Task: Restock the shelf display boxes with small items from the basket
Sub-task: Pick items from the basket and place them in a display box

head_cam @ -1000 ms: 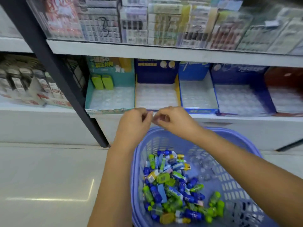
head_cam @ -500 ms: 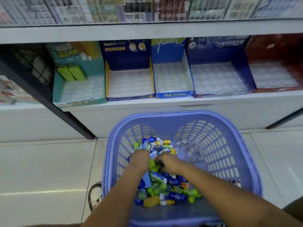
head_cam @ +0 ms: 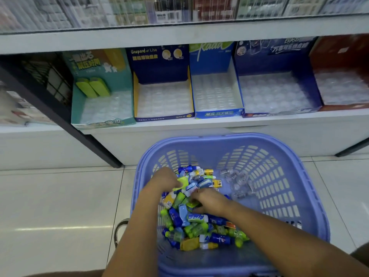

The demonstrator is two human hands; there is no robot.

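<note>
Both my hands were in the slotted lilac plastic basket [head_cam: 279, 176]: left hand [head_cam: 165, 179] and right hand [head_cam: 209, 200] curled among glossy small items [head_cam: 191, 220], grip indeterminable; cardboard display boxes [head_cam: 163, 100] sat on the shelf above

pale tiled floor [head_cam: 56, 206], black shelf upright [head_cam: 65, 120] — blurred packets above [head_cam: 179, 9]

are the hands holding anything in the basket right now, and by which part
Cannot be told: both the left hand and right hand are buried in the small items, fingers hidden.
</note>
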